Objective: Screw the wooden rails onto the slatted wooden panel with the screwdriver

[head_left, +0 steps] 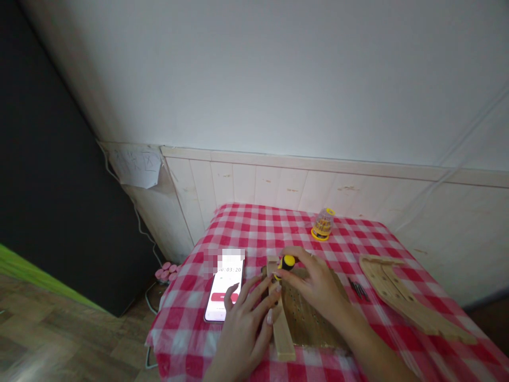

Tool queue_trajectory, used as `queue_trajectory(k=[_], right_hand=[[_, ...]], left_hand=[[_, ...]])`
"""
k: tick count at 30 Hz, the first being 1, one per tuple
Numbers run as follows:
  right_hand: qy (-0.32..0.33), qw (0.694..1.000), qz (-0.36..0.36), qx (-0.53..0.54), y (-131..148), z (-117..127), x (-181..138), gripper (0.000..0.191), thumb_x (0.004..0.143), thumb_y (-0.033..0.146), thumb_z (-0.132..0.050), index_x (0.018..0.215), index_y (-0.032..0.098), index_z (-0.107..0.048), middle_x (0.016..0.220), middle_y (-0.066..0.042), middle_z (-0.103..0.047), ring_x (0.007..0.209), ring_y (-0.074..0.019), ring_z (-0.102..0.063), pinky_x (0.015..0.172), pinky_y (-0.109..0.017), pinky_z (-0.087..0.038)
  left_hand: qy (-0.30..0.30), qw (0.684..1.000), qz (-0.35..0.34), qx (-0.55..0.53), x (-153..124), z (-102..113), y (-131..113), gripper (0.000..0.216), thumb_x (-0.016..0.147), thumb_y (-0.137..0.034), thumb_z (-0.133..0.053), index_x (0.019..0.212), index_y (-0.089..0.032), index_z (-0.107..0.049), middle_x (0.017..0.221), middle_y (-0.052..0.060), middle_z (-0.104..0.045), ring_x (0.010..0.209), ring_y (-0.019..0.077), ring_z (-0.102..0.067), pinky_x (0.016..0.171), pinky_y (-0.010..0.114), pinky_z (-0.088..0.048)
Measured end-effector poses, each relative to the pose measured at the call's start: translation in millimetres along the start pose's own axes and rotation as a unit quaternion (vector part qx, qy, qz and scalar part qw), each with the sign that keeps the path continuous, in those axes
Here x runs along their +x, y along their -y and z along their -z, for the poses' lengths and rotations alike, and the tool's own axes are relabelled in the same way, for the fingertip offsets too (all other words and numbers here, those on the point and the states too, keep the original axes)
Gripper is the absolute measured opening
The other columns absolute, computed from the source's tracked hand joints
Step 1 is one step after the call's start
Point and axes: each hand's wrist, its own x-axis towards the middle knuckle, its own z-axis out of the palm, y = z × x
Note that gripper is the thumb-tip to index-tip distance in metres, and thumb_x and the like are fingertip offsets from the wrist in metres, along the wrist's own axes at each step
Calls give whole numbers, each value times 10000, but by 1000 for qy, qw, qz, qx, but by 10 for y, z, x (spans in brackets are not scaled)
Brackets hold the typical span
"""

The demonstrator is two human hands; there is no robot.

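1. Right hand (316, 284): fingers clenched around the yellow-and-black handle of a screwdriver (287, 263), a firm grasp, probably for turning or pressing; shaft and tip hidden from view.
2. Left hand (242, 334): fingers spread and unclenched, fingertips against the side of a pale wooden strip (283, 334), apparently bracing it against sliding.
3. Screwdriver position: above the far end of the strip, between both hands, at the middle of the table.
4. Strip position: lengthwise across the near left part of a brown wooden board (314, 318) full of small holes, the board flat on a red-and-white checked tablecloth (186, 339), seemingly a steady base.
5. Phone (224, 297): just beside the left hand, face up, timer showing, likely within easy sight.
6. Small dark screws (358, 289): just right of the board, close to the right hand for easy reach.
7. Further right, a slotted wooden piece (405, 297); toward the wall, a clear bit case with a yellow base (323, 224), both seemingly set aside from the hands' working area.
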Motion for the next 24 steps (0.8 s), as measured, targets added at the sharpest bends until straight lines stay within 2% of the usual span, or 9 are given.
queue_trajectory(k=[4, 6, 8, 10, 13, 16, 19, 22, 24], right_hand=[[-20, 1000, 18, -12, -37, -21, -8, 195, 991, 295, -638, 1167, 270, -718, 1050, -71, -823, 916, -246, -799, 822, -361, -658], [-16, 999, 28, -17, -43, -19, -1, 187, 997, 278, -621, 1143, 274, -738, 1022, -65, -827, 900, -237, -800, 806, -344, -661], [1, 999, 45, -31, -37, -2, 6, 240, 995, 271, -616, 1205, 281, -732, 1059, -67, -826, 927, -239, -799, 816, -344, -661], [30, 996, 74, -46, -28, 27, 8, 384, 1003, 263, -584, 1380, 292, -646, 1222, -82, -793, 1048, -249, -781, 890, -372, -649], [76, 990, 106, -46, -37, 74, 2, 568, 1040, 211, -450, 1598, 296, -389, 1468, -93, -650, 1258, -240, -692, 1017, -404, -594], [101, 990, 90, -34, -81, 98, -6, 598, 1066, 191, -370, 1645, 301, -271, 1510, -93, -609, 1268, -227, -686, 1017, -397, -592], [94, 993, 71, -22, -122, 92, -6, 527, 1065, 201, -389, 1581, 309, -418, 1446, -85, -670, 1223, -234, -714, 984, -388, -609], [71, 996, 60, -5, -127, 69, -2, 422, 1054, 211, -431, 1433, 301, -593, 1290, -76, -765, 1123, -232, -758, 911, -353, -631], [55, 997, 54, 0, -119, 54, -2, 353, 1047, 235, -467, 1344, 286, -649, 1195, -74, -797, 1038, -234, -781, 858, -341, -640]], left_hand=[[2, 1000, -1, 3, 1, -4, 2, 558, 1009, -91, -431, 1491, -341, -561, 1508, -3, -613, 1398, 271, -501, 1089, 479, -329], [1, 1000, -3, 2, 3, -4, 2, 560, 1003, -88, -435, 1485, -340, -566, 1502, -5, -618, 1400, 271, -497, 1087, 477, -326], [0, 1000, -4, 0, 4, -2, 2, 562, 992, -84, -449, 1478, -339, -572, 1498, -8, -621, 1403, 272, -495, 1088, 475, -318], [0, 1000, -5, -3, 7, 1, 3, 564, 981, -75, -456, 1463, -339, -583, 1495, -11, -623, 1403, 270, -498, 1090, 473, -303], [1, 1000, -6, -8, 13, 9, 8, 552, 978, -70, -446, 1431, -344, -603, 1493, -21, -624, 1399, 260, -504, 1088, 469, -279], [0, 1000, -5, -12, 20, 15, 12, 550, 978, -75, -443, 1428, -351, -596, 1494, -34, -623, 1394, 254, -509, 1078, 457, -273], [-2, 1000, -5, -13, 20, 13, 9, 552, 971, -77, -452, 1427, -354, -591, 1491, -39, -625, 1388, 254, -513, 1072, 447, -270], [-9, 1000, -7, -12, 16, 8, 2, 545, 967, -74, -444, 1411, -350, -598, 1476, -41, -638, 1390, 248, -508, 1076, 443, -251], [-10, 1000, -9, -10, 15, 7, -1, 544, 971, -72, -433, 1409, -349, -597, 1475, -41, -638, 1393, 244, -503, 1079, 440, -242]])
